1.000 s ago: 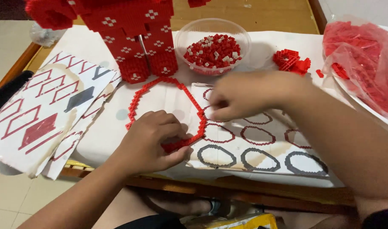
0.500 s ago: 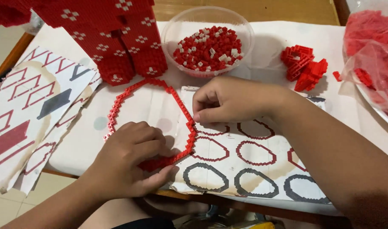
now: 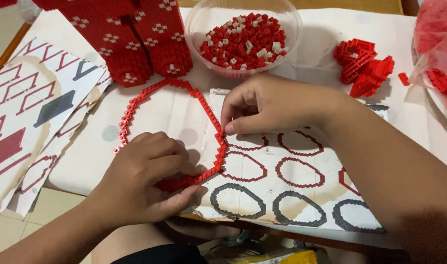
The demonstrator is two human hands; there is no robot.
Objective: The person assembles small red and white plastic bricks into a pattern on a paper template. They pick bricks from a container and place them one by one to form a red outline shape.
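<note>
A thin ring of small red bricks (image 3: 150, 93) lies flat on a white sheet in the middle of the table. My left hand (image 3: 145, 178) rests on the ring's near edge, fingers pressed down on it. My right hand (image 3: 267, 105) pinches the ring's right side between thumb and fingertips. Under my right hand lies a printed sheet (image 3: 282, 195) with red and grey ring outlines.
A clear bowl (image 3: 245, 36) of small red and white bricks stands at the back. A tall red brick structure (image 3: 130, 44) rises at back left. Loose red brick clumps (image 3: 365, 66) and a plastic bag of red bricks (image 3: 436, 54) lie right. Patterned sheets (image 3: 32, 117) overlap left.
The view has shifted closer and lower over the table. My right hand has slid down to the ring's right side. My left hand stays on the near edge.
</note>
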